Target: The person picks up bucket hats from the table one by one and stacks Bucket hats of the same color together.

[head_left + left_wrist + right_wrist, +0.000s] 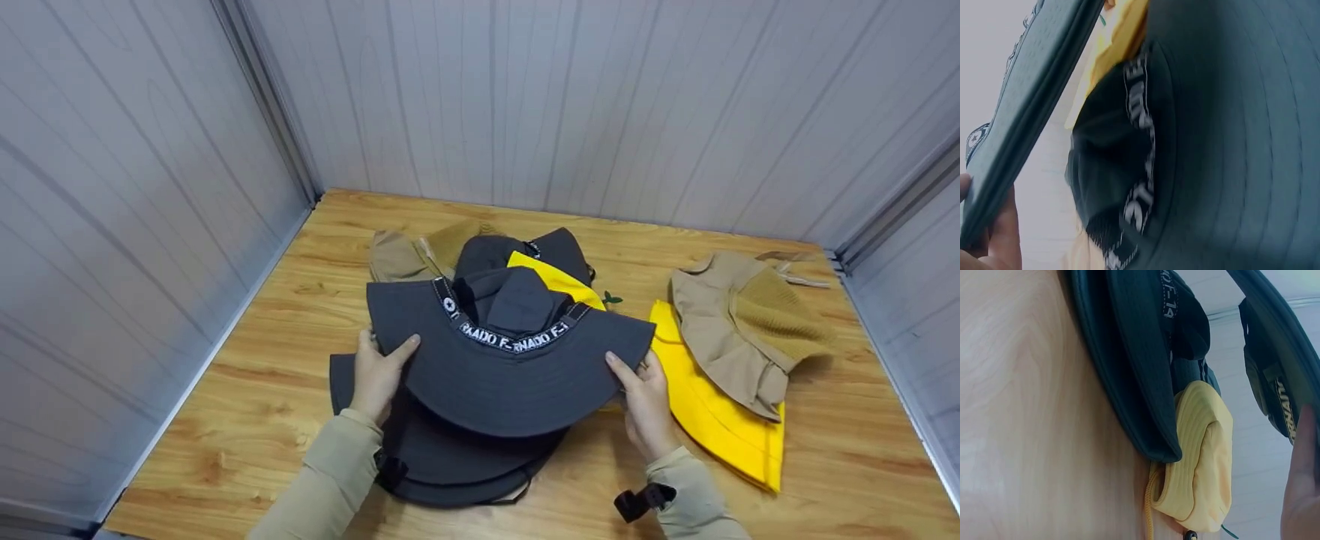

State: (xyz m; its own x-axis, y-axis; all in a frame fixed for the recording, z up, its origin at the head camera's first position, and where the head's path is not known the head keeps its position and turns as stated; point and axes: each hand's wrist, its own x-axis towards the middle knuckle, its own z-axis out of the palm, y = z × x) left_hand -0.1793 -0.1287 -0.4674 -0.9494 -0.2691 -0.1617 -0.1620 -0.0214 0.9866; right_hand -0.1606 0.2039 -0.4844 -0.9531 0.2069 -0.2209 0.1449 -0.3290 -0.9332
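My left hand [379, 375] and right hand [643, 397] hold a dark grey bucket hat [517, 401] by opposite ends of its brim, thumbs on top. White lettering runs along the band at the inner edge of the brim. Beneath it lie more dark grey hats [465, 454], stacked, with brims toward the person; the raised hat partly covers them. In the left wrist view, fingers [1005, 230] pinch the brim above the lower hat [1230, 140]. The right wrist view shows the lifted brim [1283, 337] apart from the stacked brims [1140, 377].
Behind the held hat are a yellow hat [559, 281], another dark hat [487, 251] and a tan hat [397, 251]. To the right, a tan hat [712, 337] overlaps a yellow one [720, 420] on the wooden table [247, 420]. Pale panel walls [525, 105] enclose the table.
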